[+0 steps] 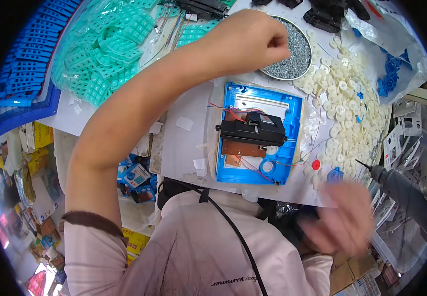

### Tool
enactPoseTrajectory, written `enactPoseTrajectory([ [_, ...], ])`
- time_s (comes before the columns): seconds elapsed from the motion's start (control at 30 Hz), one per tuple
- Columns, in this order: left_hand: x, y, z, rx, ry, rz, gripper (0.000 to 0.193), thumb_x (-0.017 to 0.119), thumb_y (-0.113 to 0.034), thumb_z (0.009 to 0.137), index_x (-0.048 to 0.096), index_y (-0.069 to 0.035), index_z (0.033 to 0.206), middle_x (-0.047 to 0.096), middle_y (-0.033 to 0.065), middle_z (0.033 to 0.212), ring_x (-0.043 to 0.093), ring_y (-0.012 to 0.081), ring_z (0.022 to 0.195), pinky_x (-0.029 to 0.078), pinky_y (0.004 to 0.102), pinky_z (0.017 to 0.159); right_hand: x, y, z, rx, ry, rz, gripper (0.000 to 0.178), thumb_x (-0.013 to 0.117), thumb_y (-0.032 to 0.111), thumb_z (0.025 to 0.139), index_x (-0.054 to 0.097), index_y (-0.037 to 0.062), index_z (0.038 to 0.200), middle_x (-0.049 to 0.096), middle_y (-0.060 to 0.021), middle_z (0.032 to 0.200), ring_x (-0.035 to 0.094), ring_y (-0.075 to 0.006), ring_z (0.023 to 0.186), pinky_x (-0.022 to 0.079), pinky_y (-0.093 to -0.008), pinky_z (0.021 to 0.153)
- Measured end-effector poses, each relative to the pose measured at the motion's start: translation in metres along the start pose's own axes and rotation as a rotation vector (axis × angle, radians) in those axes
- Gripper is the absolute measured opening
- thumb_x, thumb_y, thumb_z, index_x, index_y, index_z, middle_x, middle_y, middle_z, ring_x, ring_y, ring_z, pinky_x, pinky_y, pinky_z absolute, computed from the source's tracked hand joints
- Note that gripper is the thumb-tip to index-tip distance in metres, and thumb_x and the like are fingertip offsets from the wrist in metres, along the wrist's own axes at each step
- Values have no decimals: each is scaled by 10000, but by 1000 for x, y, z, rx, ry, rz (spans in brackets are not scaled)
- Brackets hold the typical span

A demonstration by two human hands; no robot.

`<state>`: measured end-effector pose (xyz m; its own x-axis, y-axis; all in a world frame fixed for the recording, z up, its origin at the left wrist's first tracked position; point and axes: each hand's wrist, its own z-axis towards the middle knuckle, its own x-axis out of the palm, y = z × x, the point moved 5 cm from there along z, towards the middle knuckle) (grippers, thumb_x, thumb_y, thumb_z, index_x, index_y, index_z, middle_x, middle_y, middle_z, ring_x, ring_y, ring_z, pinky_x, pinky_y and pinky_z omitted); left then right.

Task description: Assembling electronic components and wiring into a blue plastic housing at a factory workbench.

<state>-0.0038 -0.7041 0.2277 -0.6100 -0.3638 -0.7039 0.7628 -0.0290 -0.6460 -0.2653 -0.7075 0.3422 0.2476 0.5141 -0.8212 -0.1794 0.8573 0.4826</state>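
My left hand [263, 42] is closed at the rim of a round dish, over a heap of small silver screws [296, 53]. Its fingertips are curled in, so whatever they pinch is hidden. Below it on the table lies an open blue plastic casing [233, 173]. Inside are a black module [253, 130], a brown circuit board [243, 148] and thin red and blue wires. My right hand [344, 217] is smeared by motion at the table's near right edge, beside a grey power screwdriver [403, 187]. Its fingers cannot be made out.
White round plastic pieces [344, 111] spread over the table's right side, with a red one [315, 165] among them. Turquoise rubber keypads [100, 59] are heaped at the far left, beside stacked blue parts [28, 64]. Black parts [332, 15] and a clear bag [406, 34] lie at the back right.
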Motion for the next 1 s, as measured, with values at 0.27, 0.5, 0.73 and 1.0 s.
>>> enactPoseTrajectory([
  [0.27, -16, -70, -95, 127, -32, -249, 145, 732, -48, 831, 694, -60, 971, 684, 88, 936, 653, 264, 793, 476, 355, 653, -65, -102, 1, 123, -896, 732, 585, 585, 344, 934, 451, 11, 1396, 627, -136, 1047, 596, -302, 902, 447, -463, 795],
  [0.5, -9, -89, -118, 156, -135, -115, 256, 771, -46, 776, 692, -88, 1015, 682, 62, 958, 647, 262, 792, 461, 367, 650, 2, -41, 60, 38, -306, 1186, 438, 715, 349, 911, 500, 197, 1261, 584, 79, 731, 501, -74, 629, 424, -264, 588],
  [0.73, -8, -90, -122, 185, -176, -119, 322, 816, -50, 699, 695, -92, 995, 672, 46, 937, 635, 249, 764, 443, 372, 618, 22, -23, 61, 28, -320, 1171, 377, 786, 372, 889, 524, 228, 1119, 620, 76, 706, 536, -77, 550, 484, -279, 569],
  [1.0, -11, -86, -128, 162, -218, -47, 442, 882, -173, 663, 664, -83, 1036, 659, 64, 1022, 612, 266, 821, 436, 390, 698, 23, -26, 59, 48, -340, 1166, 348, 742, 376, 918, 514, 208, 1121, 600, 71, 717, 517, -84, 577, 467, -286, 603],
])
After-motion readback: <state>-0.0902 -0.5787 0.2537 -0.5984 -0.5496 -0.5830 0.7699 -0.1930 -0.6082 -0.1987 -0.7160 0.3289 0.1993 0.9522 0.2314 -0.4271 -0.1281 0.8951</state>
